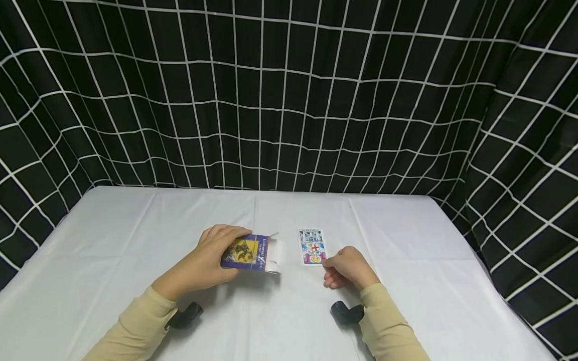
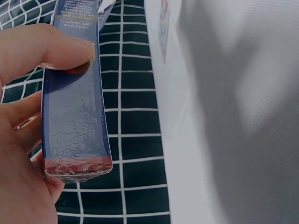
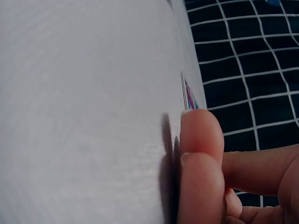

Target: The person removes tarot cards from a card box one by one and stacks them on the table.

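A black curtain ruled with a white grid [image 1: 280, 90] hangs behind and to both sides of a table under a white cloth [image 1: 149, 225], creased in long folds, as I watch from my remote station. Over its middle, a person's left hand [image 1: 209, 258] grips a blue tarot box [image 1: 246, 251], the thumb [image 2: 70, 51] pressed on one narrow printed side and the fingers wrapped round the far side. The box shows a yellow picture panel facing up and a title beginning "Universal", while its white end flaps [image 1: 273, 258] stand open toward the right; a dark shadow lies on the cloth below. On my left wrist feed, a red band crosses the narrow side at its closed end. Just beyond the open flaps, well short of the curtain, is a colorful card [image 1: 311, 245] with a red cross at its center, and the right hand [image 1: 347, 268] pinches its near right corner; I cannot tell whether the card rests fully flat. Tan sleeves [image 1: 140, 323] cover both forearms, and a black device [image 1: 346, 313] juts inward from the right cuff, matched by another [image 1: 186, 316] at the left.
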{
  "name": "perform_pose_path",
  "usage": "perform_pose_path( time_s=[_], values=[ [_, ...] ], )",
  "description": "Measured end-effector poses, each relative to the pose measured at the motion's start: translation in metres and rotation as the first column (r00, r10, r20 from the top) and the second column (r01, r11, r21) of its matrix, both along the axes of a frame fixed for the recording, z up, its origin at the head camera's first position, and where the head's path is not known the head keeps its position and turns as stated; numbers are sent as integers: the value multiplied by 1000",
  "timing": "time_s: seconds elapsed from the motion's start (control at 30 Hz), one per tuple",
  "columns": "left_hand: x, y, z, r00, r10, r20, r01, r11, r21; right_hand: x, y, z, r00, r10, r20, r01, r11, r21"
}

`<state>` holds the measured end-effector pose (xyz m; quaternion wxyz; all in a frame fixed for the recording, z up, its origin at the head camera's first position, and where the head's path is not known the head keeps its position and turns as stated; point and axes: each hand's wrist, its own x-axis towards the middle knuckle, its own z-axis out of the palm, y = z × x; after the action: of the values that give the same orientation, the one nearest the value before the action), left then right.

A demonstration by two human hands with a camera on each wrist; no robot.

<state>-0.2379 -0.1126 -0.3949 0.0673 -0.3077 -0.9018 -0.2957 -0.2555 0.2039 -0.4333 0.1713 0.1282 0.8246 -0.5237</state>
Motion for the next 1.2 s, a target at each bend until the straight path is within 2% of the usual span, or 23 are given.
perform_pose_path(
  time_s=[0.37, 0.43, 0.53, 0.67, 0.77, 0.97, 1.2],
  values=[
    [0, 0, -1, 1000, -10, -8, 10, 1000, 2, 4, 4, 1, 1000, -6, -18, 5, 999, -40],
    [0, 0, -1, 1000, -7, -5, 7, 1000, 3, 4, 7, 2, 1000, -5, -30, 3, 996, -88],
    [0, -1, 0, 1000, 2, -2, -2, 1000, 11, 5, 10, 9, 995, -54, -87, 37, 981, -191],
    [-1, -2, 1, 1000, 13, -7, -13, 1000, 23, 2, 5, 17, 974, -119, -191, 61, 957, -283],
    [-2, -3, 2, 1000, 10, -8, -10, 1000, 22, 3, -3, 22, 968, -102, -228, 33, 958, -286],
    [-3, -3, 2, 1000, 8, -8, -8, 1000, 28, 18, -29, 45, 950, -88, -301, -3, 957, -289],
    [-2, -3, 0, 1000, -12, 7, 12, 1000, 26, 31, -50, 60, 943, -36, -330, -70, 950, -303]
  ],
)
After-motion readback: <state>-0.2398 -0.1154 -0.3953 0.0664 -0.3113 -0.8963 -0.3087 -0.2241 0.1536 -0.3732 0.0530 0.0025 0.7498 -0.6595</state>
